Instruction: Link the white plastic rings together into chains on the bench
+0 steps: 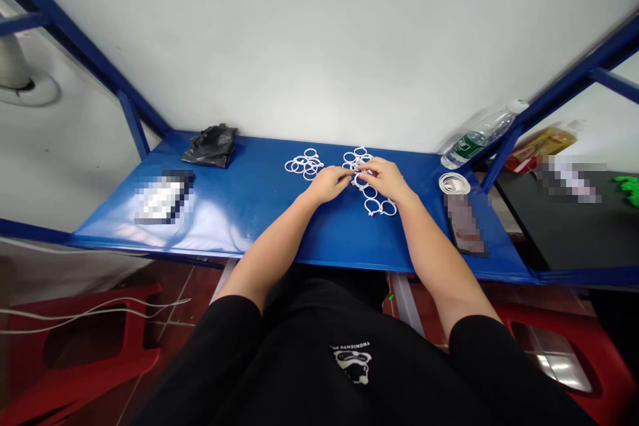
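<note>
1. Nearest us, we see a black shirt (309, 346) and two bare forearms reaching over a blue table (259, 213).
2. At the right on the table, we find a dark, flat, blurred-out object (462, 213) beside a white coil (454, 184).
3. Mid-table, the left hand (329, 185) and right hand (385, 177) nearly meet, fingers curled inward; we cannot tell whether either one grips a ring.
4. The right-hand group of white rings (381, 208) lies partly under the right hand, trailing towards us; the left-hand group (305, 165) lies just beyond the left hand.
5. We judge the work under way, but cannot tell which group is finished or how many rings remain.
6. Farther back, we notice a crumpled black bag (212, 145), a bottle (469, 146) and a pale wall (299, 46).
</note>
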The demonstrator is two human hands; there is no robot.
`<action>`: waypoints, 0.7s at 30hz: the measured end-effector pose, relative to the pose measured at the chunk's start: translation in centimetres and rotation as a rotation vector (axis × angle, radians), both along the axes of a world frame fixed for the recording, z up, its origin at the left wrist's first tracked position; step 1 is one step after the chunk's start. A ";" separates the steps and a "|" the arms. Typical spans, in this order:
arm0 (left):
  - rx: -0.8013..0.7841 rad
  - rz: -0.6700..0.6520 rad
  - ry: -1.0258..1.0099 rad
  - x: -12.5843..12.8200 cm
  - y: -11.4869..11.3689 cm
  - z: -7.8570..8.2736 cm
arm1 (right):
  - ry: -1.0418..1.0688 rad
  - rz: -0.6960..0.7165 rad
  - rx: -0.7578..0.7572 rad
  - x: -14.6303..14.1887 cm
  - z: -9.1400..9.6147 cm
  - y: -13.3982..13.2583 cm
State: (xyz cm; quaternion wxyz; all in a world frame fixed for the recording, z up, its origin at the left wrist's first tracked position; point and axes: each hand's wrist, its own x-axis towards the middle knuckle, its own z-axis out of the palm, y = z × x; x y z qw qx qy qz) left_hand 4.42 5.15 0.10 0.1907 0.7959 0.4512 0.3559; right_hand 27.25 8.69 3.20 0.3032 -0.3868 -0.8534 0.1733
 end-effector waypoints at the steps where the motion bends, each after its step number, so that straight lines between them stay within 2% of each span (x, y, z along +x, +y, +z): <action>1: -0.034 -0.003 -0.074 0.0 -0.1 0.0 | 0.008 -0.006 0.016 -0.3 -0.1 -0.1; 4: -0.121 -0.030 -0.225 0.2 -0.2 0.0 | 0.034 -0.022 0.044 -1.2 -0.5 -0.6; 8: -0.142 -0.078 -0.253 0.3 -0.2 -0.3 | 0.070 -0.034 0.031 -1.6 -0.9 -0.7; 15: 0.031 0.129 -0.252 0.4 0.1 -0.5 | 0.170 -0.153 -0.082 -1.6 -0.7 -0.6; 21: 0.003 0.113 -0.274 0.2 0.1 -0.4 | 0.187 -0.119 -0.098 -1.8 -0.5 -1.1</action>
